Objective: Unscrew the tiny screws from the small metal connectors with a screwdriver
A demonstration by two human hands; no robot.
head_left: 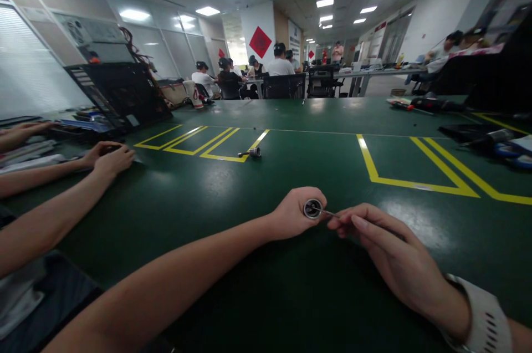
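My left hand (293, 213) is wrapped round a round, hollow metal part (306, 209), its open end facing me. Inside that opening some dark inner pieces show, too small to make out. A thin metal rod (331, 213) reaches into the opening, its near end pinched between the thumb and fingers of my right hand (386, 247). Most of the hollow part is hidden by my left fingers. Farther off on the green table (208, 214) lies another small metal cylinder (255, 152) with a thin stem, touching the yellow tape.
Yellow tape (419, 185) marks outlines on the table. A co-worker's hands (112, 159) rest at the left edge, near a black rack (120, 92). Dark tools (436, 105) and blue-handled items (505, 151) lie on the right. Several people sit at tables behind.
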